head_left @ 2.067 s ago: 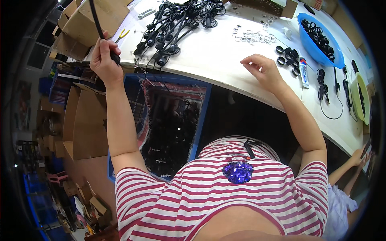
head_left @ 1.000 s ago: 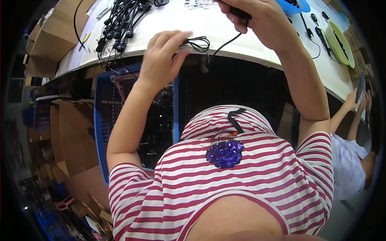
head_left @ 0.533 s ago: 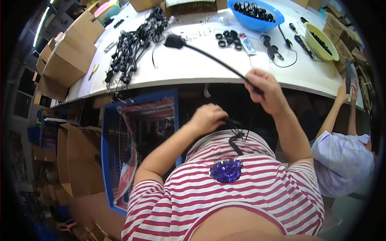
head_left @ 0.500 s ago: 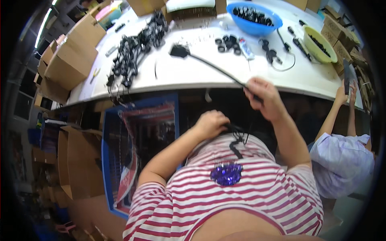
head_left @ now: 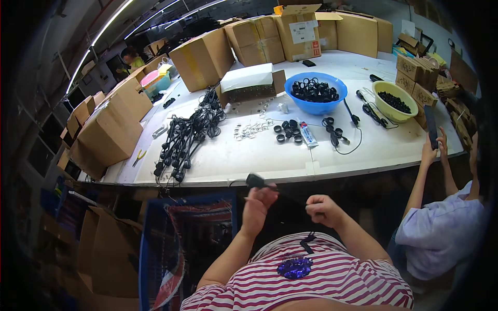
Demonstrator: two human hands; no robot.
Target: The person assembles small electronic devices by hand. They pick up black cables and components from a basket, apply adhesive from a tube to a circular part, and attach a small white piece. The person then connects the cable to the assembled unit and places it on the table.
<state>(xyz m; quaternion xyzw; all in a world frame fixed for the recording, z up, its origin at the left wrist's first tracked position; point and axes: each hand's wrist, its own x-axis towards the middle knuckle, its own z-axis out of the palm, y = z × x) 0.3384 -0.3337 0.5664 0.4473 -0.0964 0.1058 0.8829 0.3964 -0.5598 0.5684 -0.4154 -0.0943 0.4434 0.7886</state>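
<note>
Red-and-white striped shirt (head_left: 332, 277) with blue sequin patch (head_left: 294, 267).

Red and white stripes run across the person's shirt (head_left: 311, 280), with a blue sequinned patch (head_left: 294, 267) on the chest. The table (head_left: 373, 150) is white. One bowl (head_left: 315, 93) is bright blue, the other bowl (head_left: 395, 100) pale yellow (both filled with black pieces). The bundle of cords (head_left: 189, 135) is black, the cartons (head_left: 249, 41) plain brown, the bin (head_left: 181, 249) below blue-rimmed.
</note>
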